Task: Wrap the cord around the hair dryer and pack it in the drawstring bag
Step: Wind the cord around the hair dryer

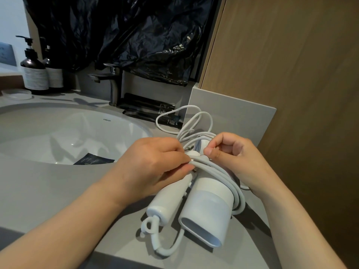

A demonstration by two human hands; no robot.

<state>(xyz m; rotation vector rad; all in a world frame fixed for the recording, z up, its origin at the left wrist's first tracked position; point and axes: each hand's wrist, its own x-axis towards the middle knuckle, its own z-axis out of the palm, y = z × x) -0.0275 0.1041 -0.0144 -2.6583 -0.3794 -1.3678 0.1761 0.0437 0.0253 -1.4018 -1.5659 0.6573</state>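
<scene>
While my left hand (155, 164) curls over the far end of the hair dryer (209, 202), its fingertips pinch the wound cord (218, 170) against the body where the handle folds in. The dryer lies on the grey counter (48, 191) between my two hands and reaches nearer to me than either. Opposite, my right hand (237, 162) has its fingers curled and pinches several strands at that same far end; loose loops stand up beyond both hands. Its long axis runs away from me, the folded handle alongside on the left, the flat nozzle mouth facing me and a little right. Left of it lies the sink basin (87, 133), with bare counter between. The counter's near edge is close to the nozzle. Right, a grey upstand (233, 117) and a wooden panel (291, 74) stand near my right hand.
</scene>
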